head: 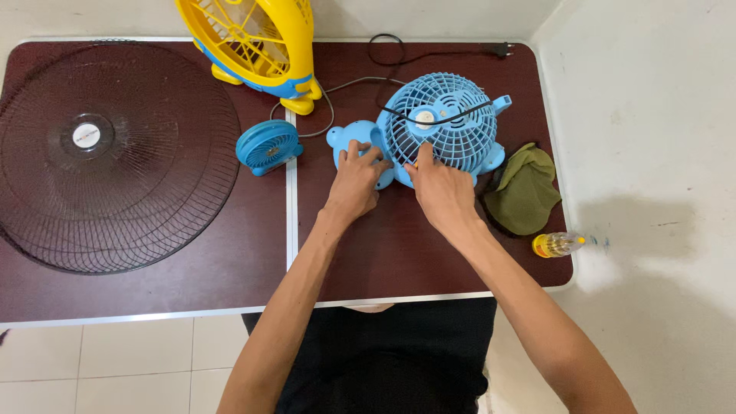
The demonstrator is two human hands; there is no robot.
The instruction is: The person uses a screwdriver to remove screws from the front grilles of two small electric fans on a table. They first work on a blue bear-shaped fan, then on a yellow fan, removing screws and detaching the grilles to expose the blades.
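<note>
- Both bare forearms come up from the bottom edge, over a dark lap, and meet at the light-blue plastic desk fan with a round grille (443, 123); this fan is the landmark for all places below.
- Left hand (354, 182) lies on the rounded blue base part at the left side of the fan, palm down, fingers spread and pressing on the plastic; it is not closed around anything.
- Right hand (443, 192) touches the lower edge of the fan's grille, fingertips bent against the ribs. Something small and orange shows at the fingertips, but I cannot tell what it is or if the hand grips it.
- Fan itself lies with the grille upward on the dark brown folding table with a pale metal rim (399, 261), and its black power cord (399, 77) crosses over the grille and runs behind it.
- Right of the fan, touching its foot, lies a crumpled olive-green cloth (524, 192).
- Nearer than the cloth, at the table's right edge, lies a small clear bottle with yellow liquid (558, 244).
- Left of the fan stands a small round blue mini fan (268, 147).
- Far left of the fan, well apart, lies a big round black wire fan guard (115, 153).
- Behind the fan, to the left, stands a yellow plastic fan with blue feet (257, 42).
</note>
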